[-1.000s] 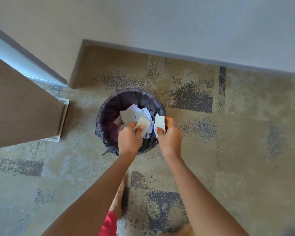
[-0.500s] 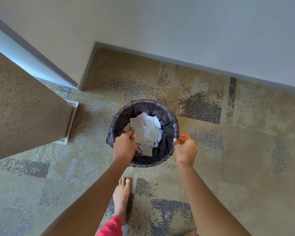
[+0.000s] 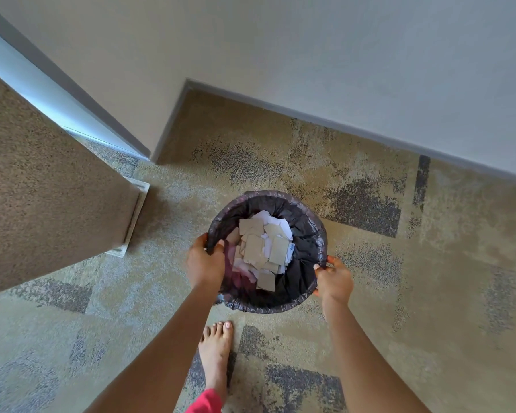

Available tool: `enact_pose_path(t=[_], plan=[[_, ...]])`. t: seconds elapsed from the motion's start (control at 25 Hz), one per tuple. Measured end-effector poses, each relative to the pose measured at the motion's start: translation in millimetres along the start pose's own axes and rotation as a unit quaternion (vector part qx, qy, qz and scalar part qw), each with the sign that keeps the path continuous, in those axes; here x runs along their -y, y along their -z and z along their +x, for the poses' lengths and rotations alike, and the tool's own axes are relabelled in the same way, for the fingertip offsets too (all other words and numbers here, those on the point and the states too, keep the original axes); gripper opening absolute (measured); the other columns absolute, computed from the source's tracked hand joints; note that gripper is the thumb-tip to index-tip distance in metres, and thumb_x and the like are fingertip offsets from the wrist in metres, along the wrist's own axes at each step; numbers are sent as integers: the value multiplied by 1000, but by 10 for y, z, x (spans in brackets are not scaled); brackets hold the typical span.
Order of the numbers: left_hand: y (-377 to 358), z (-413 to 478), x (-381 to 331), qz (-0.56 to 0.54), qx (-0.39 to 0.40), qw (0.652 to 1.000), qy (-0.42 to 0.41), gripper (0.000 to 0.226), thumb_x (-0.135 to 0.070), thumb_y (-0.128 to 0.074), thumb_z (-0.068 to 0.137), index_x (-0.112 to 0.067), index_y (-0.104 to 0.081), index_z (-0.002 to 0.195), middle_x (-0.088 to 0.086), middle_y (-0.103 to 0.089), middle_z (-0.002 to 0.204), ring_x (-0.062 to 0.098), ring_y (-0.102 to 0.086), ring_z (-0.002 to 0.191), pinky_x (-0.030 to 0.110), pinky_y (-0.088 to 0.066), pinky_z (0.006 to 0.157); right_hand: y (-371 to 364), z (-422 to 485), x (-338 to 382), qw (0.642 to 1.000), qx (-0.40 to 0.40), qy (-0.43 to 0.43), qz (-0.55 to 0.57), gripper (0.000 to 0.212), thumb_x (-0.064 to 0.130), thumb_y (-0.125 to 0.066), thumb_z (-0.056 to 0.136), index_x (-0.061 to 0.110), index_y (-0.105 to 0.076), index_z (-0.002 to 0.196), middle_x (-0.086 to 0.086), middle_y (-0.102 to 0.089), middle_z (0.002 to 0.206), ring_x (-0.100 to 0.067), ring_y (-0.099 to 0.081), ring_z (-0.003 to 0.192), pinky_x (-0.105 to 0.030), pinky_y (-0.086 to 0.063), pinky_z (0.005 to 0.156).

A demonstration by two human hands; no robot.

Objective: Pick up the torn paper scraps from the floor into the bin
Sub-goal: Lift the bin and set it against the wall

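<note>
A round bin (image 3: pixel 307 222) lined with a black plastic bag stands on the patterned carpet in front of me. Several torn paper scraps (image 3: pixel 262 248), white and beige, lie piled inside it. My left hand (image 3: pixel 204 263) grips the bin's left rim, thumb inside the liner. My right hand (image 3: pixel 334 278) holds the right rim, fingers curled over the edge. No scraps show on the carpet in view.
A brown panel (image 3: pixel 48 198) with a white base plate stands at the left. A white wall (image 3: pixel 310 55) with grey skirting runs behind the bin and forms a corner. My bare foot (image 3: pixel 216 353) stands just below the bin.
Both hands let the scraps drop into the bin, then moved apart to its rim and took hold of it on either side. The view has moved closer.
</note>
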State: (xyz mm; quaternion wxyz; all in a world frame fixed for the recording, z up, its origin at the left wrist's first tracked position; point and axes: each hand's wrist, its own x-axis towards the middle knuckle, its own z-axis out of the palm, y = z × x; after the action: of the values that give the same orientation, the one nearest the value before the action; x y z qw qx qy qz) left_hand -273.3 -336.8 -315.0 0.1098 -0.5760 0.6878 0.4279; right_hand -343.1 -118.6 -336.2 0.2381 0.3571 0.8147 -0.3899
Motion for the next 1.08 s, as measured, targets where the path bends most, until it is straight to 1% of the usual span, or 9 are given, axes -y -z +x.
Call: enact_pose_path(t=[0.12, 0.24, 0.36, 0.48, 0.56, 0.72, 0.88, 1.0, 1.08], plan=[[143, 50, -77, -111, 39, 992, 47, 15, -31, -57, 95, -18, -65, 99, -2, -66, 89, 26, -63, 97, 40, -52, 89, -20, -67, 78, 1000, -7, -7, 28, 31, 1, -65, 85, 10, -64, 115, -9, -70, 92, -26, -66, 88, -51, -57, 84], [403, 120, -255, -144, 54, 985, 77, 21, -37, -55, 96, -19, -63, 88, -4, -63, 79, 24, -61, 88, 34, -48, 80, -39, -95, 317, 999, 2, -34, 32, 27, 9, -69, 84, 10, -68, 111, -7, -69, 85, -28, -67, 86, -51, -58, 80], [721, 316, -419, -127, 65, 988, 67, 59, -64, -43, 91, -10, -66, 100, 8, -68, 94, 26, -61, 91, 36, -47, 86, -91, -123, 679, 997, 24, -68, 38, 25, 32, -71, 83, 9, -71, 93, -8, -64, 80, -27, -62, 76, -52, -59, 74], [958, 655, -557, -109, 77, 989, 65, 114, -98, -20, 57, -12, -64, 117, 12, -67, 112, 33, -61, 106, 53, -45, 99, -231, -122, 1062, 997, 37, -63, 39, 44, 55, -64, 82, 11, -63, 77, -17, -69, 91, -33, -66, 85, -53, -58, 78], [1058, 917, -672, -107, 63, 991, 55, 119, -99, -15, 55, -11, -61, 120, 13, -66, 112, 34, -61, 107, 54, -44, 99, -367, -88, 1373, 996, 60, -48, 44, 52, 61, -60, 82, 9, -61, 80, -20, -68, 98, -36, -67, 91, -54, -57, 80], [1063, 1618, -789, -141, 13, 988, 66, 132, -107, -14, 38, -14, -62, 119, 12, -66, 117, 34, -62, 109, 56, -47, 96, -702, 114, 1912, 995, 86, -7, 46, 86, 80, -52, 71, 1, -64, 105, -22, -69, 102, -35, -69, 88, -48, -60, 75], [1175, 1767, -1368, -192, -1, 980, 49, 118, -98, -13, 54, -13, -63, 119, 11, -65, 116, 33, -60, 109, 50, -45, 97, -1021, 308, 2461, 989, 144, 27, 32, 101, 92, -41, 62, 10, -61, 119, -12, -69, 110, -29, -68, 91, -33, -56, 60], [1218, 1693, -1837, -234, 19, 972, 28, 84, -80, -18, 84, -11, -63, 104, 4, -64, 101, 25, -61, 99, 33, -44, 75, -1243, 515, 2746, 981, 184, 64, 6, 118, 102, -30, 46, 27, -49, 135, -2, -61, 128, -27, -62, 107, -42, -54, 79], [1175, 1830, -1950, -254, 25, 967, 13, 69, -71, -19, 93, -17, -61, 102, 2, -63, 100, 20, -60, 98, 32, -41, 78, -1323, 553, 2890, 976, 193, 100, 2, 109, 99, -29, 55, 31, -40, 140, -2, -55, 136, -29, -57, 117, -50, -50, 91]])
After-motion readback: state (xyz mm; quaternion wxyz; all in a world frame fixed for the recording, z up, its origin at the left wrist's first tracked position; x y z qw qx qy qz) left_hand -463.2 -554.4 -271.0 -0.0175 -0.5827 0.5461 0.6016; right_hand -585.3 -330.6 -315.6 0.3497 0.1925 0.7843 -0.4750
